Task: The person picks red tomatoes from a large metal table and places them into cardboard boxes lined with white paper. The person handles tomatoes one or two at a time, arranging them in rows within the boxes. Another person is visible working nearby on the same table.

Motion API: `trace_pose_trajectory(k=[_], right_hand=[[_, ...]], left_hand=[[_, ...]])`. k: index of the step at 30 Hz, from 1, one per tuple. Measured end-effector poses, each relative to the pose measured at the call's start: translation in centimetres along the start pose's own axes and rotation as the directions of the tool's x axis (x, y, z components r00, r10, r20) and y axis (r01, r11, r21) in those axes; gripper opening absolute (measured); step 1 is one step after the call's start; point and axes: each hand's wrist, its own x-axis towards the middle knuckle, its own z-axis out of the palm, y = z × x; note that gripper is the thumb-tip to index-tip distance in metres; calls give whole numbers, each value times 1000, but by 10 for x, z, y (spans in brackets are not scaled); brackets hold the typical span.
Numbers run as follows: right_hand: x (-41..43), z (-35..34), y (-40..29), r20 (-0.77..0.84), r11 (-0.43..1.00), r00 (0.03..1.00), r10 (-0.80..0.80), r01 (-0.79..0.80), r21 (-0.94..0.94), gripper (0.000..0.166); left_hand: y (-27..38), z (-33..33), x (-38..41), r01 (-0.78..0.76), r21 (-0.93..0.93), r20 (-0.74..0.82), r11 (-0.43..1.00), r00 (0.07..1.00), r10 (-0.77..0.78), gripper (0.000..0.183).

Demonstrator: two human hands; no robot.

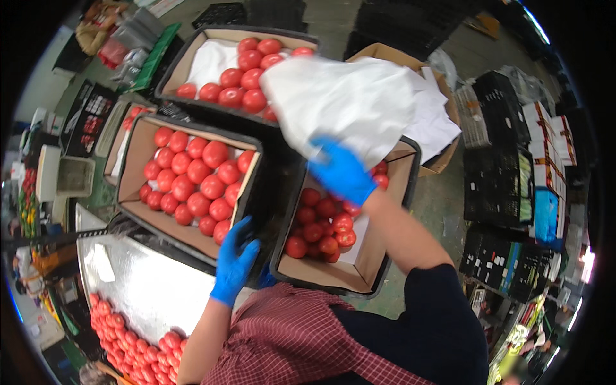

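Note:
My right hand (342, 171), in a blue glove and blurred, grips the near edge of a white paper sheet (341, 101). The sheet spreads away from me, hiding part of the far crate and the top of the right one. My gloved left hand (235, 262) holds nothing, fingers apart, at the near right corner of the middle crate (185, 250); whether it touches the rim I cannot tell. That cardboard-lined black crate holds rows of red tomatoes (183, 187). Below my right arm, the right crate (322, 284) contains looser tomatoes (313, 232).
A far crate (168, 79) holds tomatoes on white paper. More white sheets (430, 113) lie over a cardboard box (447, 149). At lower left, loose tomatoes (130, 344) cover part of a metal table (159, 284). Stacked black crates (491, 183) stand at right.

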Motion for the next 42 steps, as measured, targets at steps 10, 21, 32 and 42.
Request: trace_pose_trajectory(k=[10,21,32,42], right_hand=[[-40,68,-14,-267,876,936,232,-81,475,32],[-39,70,82,395,345,764,511,-603,720,23],[-59,-3,-29,-216,756,918,333,-122,644,49],[-78,-47,-99,-128,856,894,-429,357,-374,17]], left_hand=[[-11,-7,3,181,-605,-281,775,862,-421,37],[-58,-45,-13,7,-591,-306,807,923,-233,20],[36,-102,-15,-95,-132,-309,987,950,50,51],[71,-173,-47,-353,693,-42,628,851,524,12]])
